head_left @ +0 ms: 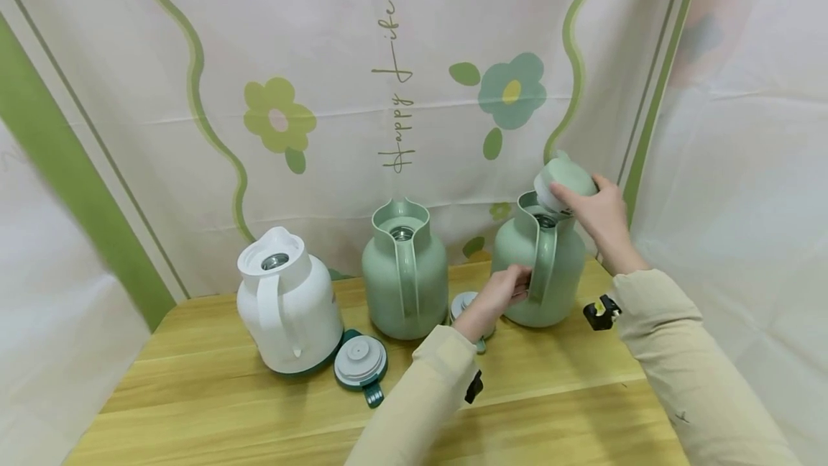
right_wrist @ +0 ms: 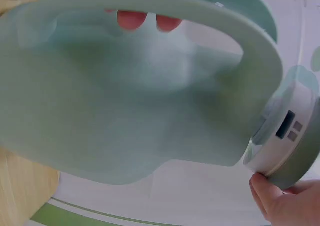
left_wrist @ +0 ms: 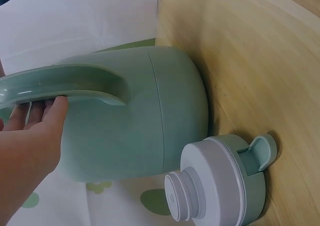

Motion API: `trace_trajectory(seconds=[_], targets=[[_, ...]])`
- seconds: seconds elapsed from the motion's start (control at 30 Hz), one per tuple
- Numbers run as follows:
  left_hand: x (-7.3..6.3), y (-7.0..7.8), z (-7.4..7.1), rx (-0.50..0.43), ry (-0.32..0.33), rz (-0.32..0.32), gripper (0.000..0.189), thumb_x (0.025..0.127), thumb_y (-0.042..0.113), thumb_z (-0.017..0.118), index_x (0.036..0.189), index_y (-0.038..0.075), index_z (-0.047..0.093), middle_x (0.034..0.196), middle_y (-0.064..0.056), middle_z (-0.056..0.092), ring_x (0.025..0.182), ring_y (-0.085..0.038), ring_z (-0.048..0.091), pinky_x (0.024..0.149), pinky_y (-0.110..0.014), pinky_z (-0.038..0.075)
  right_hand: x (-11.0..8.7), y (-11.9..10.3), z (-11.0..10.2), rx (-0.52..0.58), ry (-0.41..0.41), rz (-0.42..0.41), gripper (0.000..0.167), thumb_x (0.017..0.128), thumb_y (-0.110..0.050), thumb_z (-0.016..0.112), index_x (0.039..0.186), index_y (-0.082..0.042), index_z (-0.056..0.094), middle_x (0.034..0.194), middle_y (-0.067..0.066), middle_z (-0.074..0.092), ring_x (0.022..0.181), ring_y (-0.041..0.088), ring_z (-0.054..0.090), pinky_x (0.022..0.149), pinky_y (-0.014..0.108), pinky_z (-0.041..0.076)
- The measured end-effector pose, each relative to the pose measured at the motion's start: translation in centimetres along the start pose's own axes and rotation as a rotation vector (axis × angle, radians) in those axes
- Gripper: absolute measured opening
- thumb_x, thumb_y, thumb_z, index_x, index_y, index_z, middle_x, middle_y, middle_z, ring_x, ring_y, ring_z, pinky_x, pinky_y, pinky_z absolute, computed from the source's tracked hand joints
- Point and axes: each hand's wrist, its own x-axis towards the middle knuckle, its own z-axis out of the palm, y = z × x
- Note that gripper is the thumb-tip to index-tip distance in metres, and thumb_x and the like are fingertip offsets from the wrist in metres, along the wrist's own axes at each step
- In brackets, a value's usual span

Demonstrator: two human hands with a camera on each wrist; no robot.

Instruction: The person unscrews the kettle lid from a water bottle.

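A green thermos jug (head_left: 527,265) stands at the back right of the wooden table (head_left: 556,387). My left hand (head_left: 515,286) grips its handle (head_left: 545,261); in the left wrist view the fingers (left_wrist: 42,111) curl under the handle (left_wrist: 70,81) of the jug (left_wrist: 145,121). My right hand (head_left: 585,201) holds the jug's green lid (head_left: 564,180), tilted, just above its open mouth. In the right wrist view that lid (right_wrist: 287,133) is pinched at its rim by my right hand (right_wrist: 272,201), beside the jug (right_wrist: 110,116).
A second green jug (head_left: 404,279) stands open in the middle and a white jug (head_left: 287,300) at the left. One loose lid (head_left: 360,362) lies by the white jug, another (head_left: 463,304) (left_wrist: 220,183) between the green jugs. A flowered cloth (head_left: 401,85) hangs close behind.
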Motion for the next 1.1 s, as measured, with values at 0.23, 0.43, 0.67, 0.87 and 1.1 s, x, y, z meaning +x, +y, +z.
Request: trace_trajectory(seconds=[0.23,0.43,0.67,0.87,1.1], targets=[[0.0,-0.2,0.1,-0.035,0.021,-0.020,0.045,0.103,0.033,0.038,0.138,0.008,0.050,0.142,-0.011,0.051,0.134,-0.025,0.047,0.112,-0.037,0.040,-0.7,1.4,-0.9,0.202,-0.029,0.090,0.087,0.088,-0.061,0.051,0.147,0.000,0.032,0.147,0.021,0.038,0.119,0.021,0.048,0.105,0.033,0.045],[-0.1,-0.4,-0.1,-0.025,0.014,-0.001,0.043,0.103,0.034,0.039,0.136,0.010,0.053,0.140,-0.009,0.053,0.132,-0.023,0.049,0.112,-0.037,0.041,-1.4,2.7,-2.1,0.511,-0.132,0.194,0.095,0.090,-0.058,0.050,0.151,0.004,0.010,0.159,0.022,0.007,0.147,0.033,0.017,0.118,0.037,0.022],[0.0,-0.6,-0.3,-0.010,-0.008,0.015,0.046,0.102,0.035,0.039,0.138,0.009,0.051,0.141,-0.010,0.052,0.133,-0.024,0.049,0.113,-0.037,0.040,-1.5,4.9,-3.3,0.731,-0.175,0.289,0.097,0.090,-0.055,0.051,0.152,-0.004,-0.002,0.161,0.012,-0.006,0.150,0.028,0.003,0.120,0.032,0.013],[0.0,-0.5,-0.3,-0.009,-0.006,0.007,0.046,0.102,0.037,0.041,0.137,0.010,0.052,0.140,-0.008,0.053,0.131,-0.023,0.050,0.112,-0.037,0.040,-1.9,7.2,-3.7,0.818,-0.202,0.356,0.097,0.089,-0.054,0.053,0.153,-0.013,-0.008,0.161,0.002,0.002,0.150,0.023,-0.001,0.120,0.027,0.012],[0.0,-0.6,-0.4,-0.020,-0.049,0.021,0.045,0.103,0.037,0.040,0.138,0.011,0.050,0.142,-0.007,0.052,0.133,-0.022,0.048,0.113,-0.036,0.039,-2.5,10.5,-3.5,0.843,-0.228,0.455,0.099,0.091,-0.055,0.047,0.150,-0.011,-0.020,0.158,0.007,0.003,0.150,0.020,0.006,0.113,0.020,0.021]])
